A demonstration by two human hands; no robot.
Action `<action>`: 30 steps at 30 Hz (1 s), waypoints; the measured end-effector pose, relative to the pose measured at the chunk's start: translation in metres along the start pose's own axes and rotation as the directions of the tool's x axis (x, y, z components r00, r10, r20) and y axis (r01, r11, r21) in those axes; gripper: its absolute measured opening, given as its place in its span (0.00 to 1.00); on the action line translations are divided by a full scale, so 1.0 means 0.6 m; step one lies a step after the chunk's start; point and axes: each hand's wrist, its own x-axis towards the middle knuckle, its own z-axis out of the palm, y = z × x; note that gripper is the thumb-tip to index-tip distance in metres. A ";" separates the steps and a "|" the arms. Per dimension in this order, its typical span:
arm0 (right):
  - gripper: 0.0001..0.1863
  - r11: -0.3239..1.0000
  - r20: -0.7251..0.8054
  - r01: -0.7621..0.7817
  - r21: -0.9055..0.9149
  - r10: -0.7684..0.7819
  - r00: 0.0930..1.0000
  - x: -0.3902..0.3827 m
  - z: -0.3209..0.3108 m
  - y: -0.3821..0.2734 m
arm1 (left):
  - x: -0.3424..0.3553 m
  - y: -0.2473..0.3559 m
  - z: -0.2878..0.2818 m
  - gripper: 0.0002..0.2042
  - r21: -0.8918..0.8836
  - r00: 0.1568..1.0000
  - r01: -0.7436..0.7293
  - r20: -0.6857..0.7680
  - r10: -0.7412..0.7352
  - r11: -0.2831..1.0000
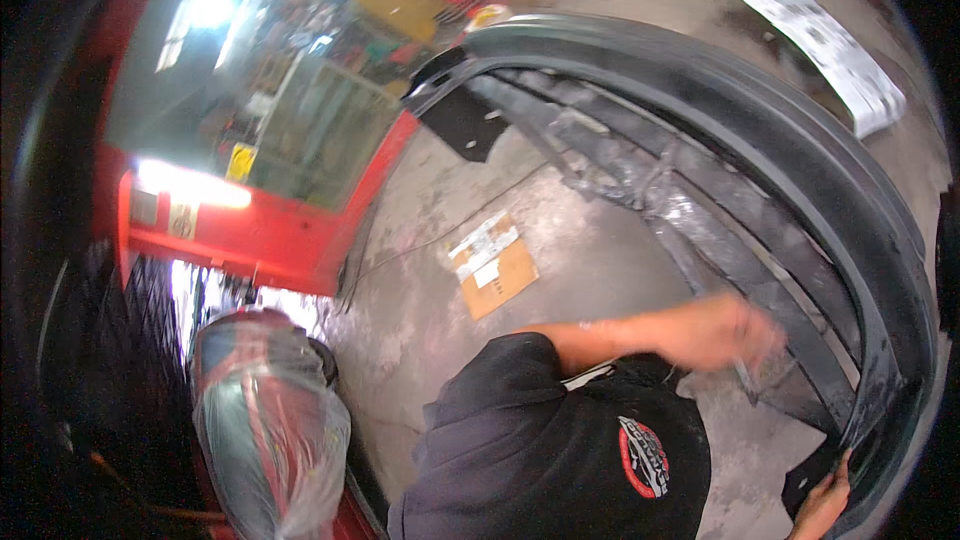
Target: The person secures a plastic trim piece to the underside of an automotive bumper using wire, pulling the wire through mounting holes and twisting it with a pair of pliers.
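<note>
My right hand [822, 508] is closed on the near end of the big dark bumper [815, 150], my fingers at its edge beside a small black flap [805, 470]. My left hand [735, 332] is out across my front, inside the bumper's curve and over the grey bars [740, 235] there; it's badly blurred, so I can't tell whether it's open or closed, or whether it touches anything.

The bumper arches over the right half of the floor [590, 270], from my right hand up and round to its far left corner, where a black piece [465, 125] hangs. Clear plastic [660, 190] is bunched around the bars partway along (crinkled enough to catch the light).

On the floor within the curve, well apart from both hands, lies a flat piece of cardboard [500, 295] with pale paper on it. Along the floor's left edge I have a red frame [290, 245] with glass in it, a yellow label [240, 162] on the glass. Nearer me, at the lower left, stands something red and rounded under a clear plastic cover [270, 410]. Beyond the bumper's outer edge, at the upper right, lies a long white sheet [815, 35] with grey patches.
</note>
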 end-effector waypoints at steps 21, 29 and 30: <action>0.19 0.981 -0.084 0.089 -0.171 -0.105 0.991 -0.011 0.046 0.028 | 0.199 -0.178 -0.169 0.18 -0.627 0.390 -0.197 -0.756 -0.526 0.754; 0.20 0.986 0.020 0.164 -0.014 -0.164 0.986 0.008 0.031 0.065 | 0.179 -0.167 -0.138 0.19 -0.588 0.414 -0.210 -0.777 -0.474 0.781; 0.19 0.992 -0.001 0.118 0.033 -0.118 0.993 -0.024 0.003 0.001 | 0.175 -0.158 -0.135 0.19 -0.585 0.433 -0.200 -0.773 -0.464 0.786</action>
